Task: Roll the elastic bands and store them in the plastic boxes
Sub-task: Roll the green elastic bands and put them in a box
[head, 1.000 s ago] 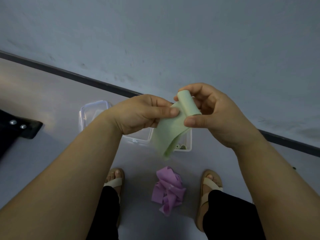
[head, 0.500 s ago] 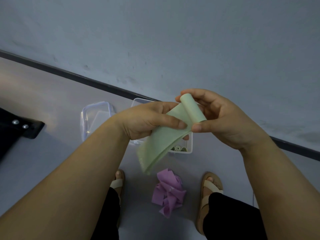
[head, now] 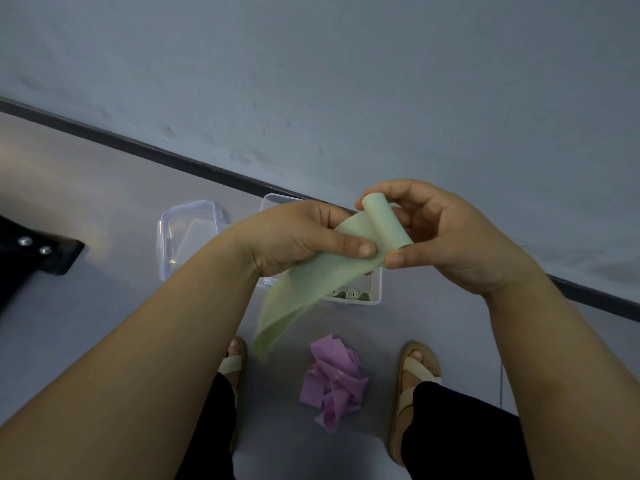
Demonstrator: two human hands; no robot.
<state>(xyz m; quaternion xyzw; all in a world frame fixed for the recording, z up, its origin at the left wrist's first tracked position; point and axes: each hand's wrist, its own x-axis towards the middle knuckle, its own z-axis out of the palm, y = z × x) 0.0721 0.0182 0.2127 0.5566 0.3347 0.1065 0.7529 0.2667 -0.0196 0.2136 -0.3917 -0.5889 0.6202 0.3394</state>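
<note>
Between your hands, the band (head: 306, 289): your right hand (head: 460, 244) clamps its rolled end, your left hand (head: 294, 240) pinches the loose tail just beside it, above the box (head: 378, 295). Slacken either grip and the springy roll may unwind.

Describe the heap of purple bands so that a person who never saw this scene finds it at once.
Look at the grey floor below the wall. Between the left sandal and the right sandal lies the heap of purple elastic bands. It alone is purple and crumpled; the green elastic band is held up.
</note>
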